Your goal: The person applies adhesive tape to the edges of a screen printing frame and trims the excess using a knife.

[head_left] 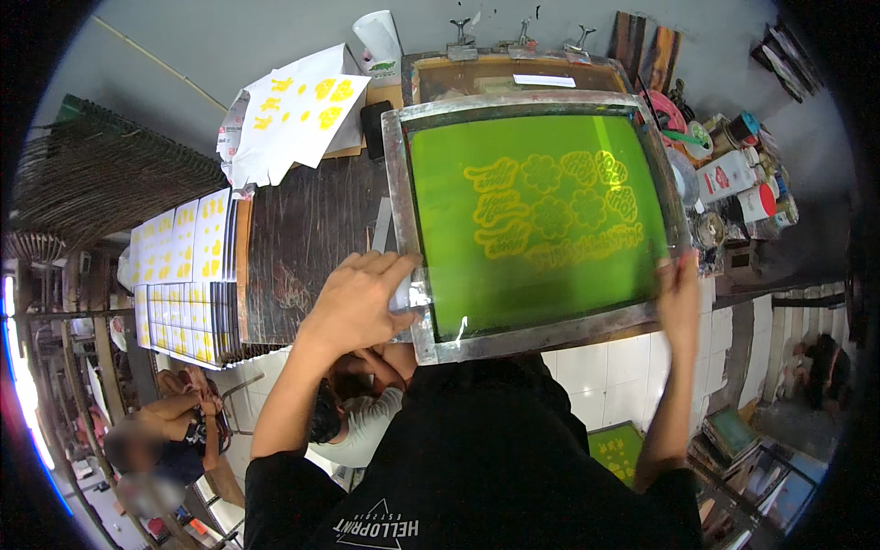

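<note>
A silk-screen frame [417, 344] with a grey, worn metal border and green mesh fills the middle of the view. Yellow outlines of flowers and rounded lettering stand out on the mesh. My left hand [362, 298] is closed on the frame's left edge near its lower corner, where clear tape wraps the border. At the lower right side of the frame is my right hand [676, 298], smeared by motion, so its fingers cannot be made out. Just above my left hand, a flat grey strip [382, 225] lies on the dark table [307, 247].
Yellow-printed white sheets [293, 105] and a black phone [375, 128] lie at the back left. Stacked printed sheets [183, 316] stand at left. Clamps [522, 41] line the back; bottles and tubs [726, 176] crowd the right. Another person [357, 426] sits below the table.
</note>
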Demonstrator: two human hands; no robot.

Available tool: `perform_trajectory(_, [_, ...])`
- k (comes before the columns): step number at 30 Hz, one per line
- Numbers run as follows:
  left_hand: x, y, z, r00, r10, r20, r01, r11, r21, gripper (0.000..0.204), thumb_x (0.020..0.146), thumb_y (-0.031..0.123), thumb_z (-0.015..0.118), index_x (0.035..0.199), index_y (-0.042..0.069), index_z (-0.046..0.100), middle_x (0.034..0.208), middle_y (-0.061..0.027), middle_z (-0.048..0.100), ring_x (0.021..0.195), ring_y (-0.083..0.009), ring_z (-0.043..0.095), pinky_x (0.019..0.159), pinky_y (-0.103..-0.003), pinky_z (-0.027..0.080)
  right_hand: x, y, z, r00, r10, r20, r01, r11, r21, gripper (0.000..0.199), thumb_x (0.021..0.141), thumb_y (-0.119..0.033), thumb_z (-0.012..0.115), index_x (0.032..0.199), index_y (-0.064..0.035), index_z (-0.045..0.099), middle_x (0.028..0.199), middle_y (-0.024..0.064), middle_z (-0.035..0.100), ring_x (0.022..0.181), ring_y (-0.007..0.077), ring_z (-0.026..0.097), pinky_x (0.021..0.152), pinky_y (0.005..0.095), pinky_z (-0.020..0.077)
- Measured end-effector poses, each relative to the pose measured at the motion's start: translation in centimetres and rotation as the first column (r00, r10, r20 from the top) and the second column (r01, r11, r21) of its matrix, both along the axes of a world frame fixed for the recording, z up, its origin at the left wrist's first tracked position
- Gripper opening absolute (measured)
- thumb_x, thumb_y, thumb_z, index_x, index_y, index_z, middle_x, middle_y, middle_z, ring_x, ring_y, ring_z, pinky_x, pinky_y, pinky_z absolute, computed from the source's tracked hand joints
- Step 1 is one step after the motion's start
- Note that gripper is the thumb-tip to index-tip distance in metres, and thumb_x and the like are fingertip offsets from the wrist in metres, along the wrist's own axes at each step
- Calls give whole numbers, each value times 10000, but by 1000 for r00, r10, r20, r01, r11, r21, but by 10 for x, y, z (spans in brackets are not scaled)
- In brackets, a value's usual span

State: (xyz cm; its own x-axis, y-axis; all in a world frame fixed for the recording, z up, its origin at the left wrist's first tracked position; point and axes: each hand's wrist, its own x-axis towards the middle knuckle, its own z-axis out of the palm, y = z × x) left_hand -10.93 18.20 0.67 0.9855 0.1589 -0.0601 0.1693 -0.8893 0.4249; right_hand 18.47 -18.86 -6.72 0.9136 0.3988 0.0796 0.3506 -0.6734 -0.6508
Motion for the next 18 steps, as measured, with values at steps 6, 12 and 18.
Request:
perform_trajectory(6, [0, -5, -5, 990, 8, -141, 7, 994, 108, 525, 780, 253, 806, 1211, 4, 637, 997, -208, 712, 960, -412, 703, 845, -483, 560, -204, 120, 29, 756, 485, -440, -487, 866, 117, 606, 1022, -156, 525, 1533, 8, 244, 1189, 403, 622, 940, 562, 663, 837, 609, 542])
perform_trajectory(12, [2, -20, -10, 975, 76, -208, -36, 981, 190, 423, 788, 280, 798, 1054, -6, 634, 967, -214, 721, 898, -407, 720, 774, -487, 575, -250, 149, 6, 799, 485, -356, -505, 862, 41, 587, 1003, -157, 533, 1486, 57, 276, 982, 418, 655, 806, 570, 664, 721, 620, 547])
perform_trajectory(18, [2, -23, -20, 980, 81, -182, -41, 976, 215, 407, 787, 276, 794, 1030, -6, 629, 955, -206, 726, 840, -405, 727, 733, -488, 580, -261, 161, 12, 838, 430, -335, -477, 876, -71, 615, 957, -117, 550, 1473, 97, 294, 945, 385, 670, 792, 537, 683, 700, 598, 558])
